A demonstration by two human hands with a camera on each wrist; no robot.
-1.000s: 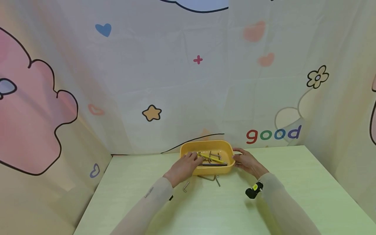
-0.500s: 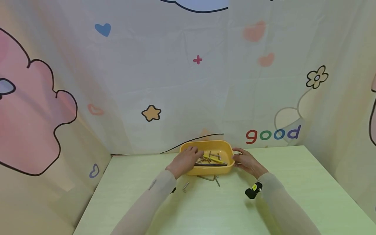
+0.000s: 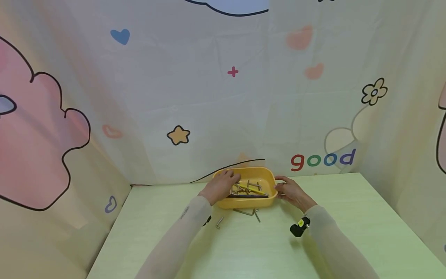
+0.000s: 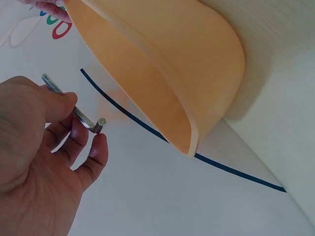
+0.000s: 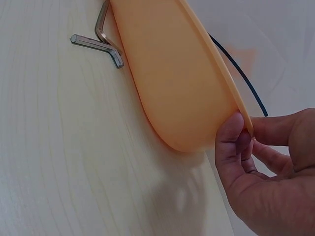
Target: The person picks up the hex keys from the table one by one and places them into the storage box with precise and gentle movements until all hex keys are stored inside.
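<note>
A yellow plastic basin [image 3: 245,204] stands at the back of the table, with a yellow pen-like stick [image 3: 256,189], a dark rod [image 3: 248,196] and several metal hex keys [image 3: 253,183] inside. My left hand [image 3: 220,186] is over the basin's left end. In the left wrist view that hand [image 4: 54,142] pinches a short L-shaped hex key [image 4: 74,107] between thumb and fingers, beside the basin's rim [image 4: 192,140]. My right hand [image 3: 293,193] holds the basin's right end; the right wrist view has its thumb and fingers [image 5: 229,140] pinching the rim.
Three hex keys lie on the table in front of the basin: a long one [image 3: 243,212], a shorter one [image 3: 257,216] close by it, and another [image 3: 219,223] farther left. A printed curtain [image 3: 209,97] hangs right behind the table.
My left hand has shifted a little left and back over the basin, uncovering more of its contents. The right hand keeps its hold on the rim.
</note>
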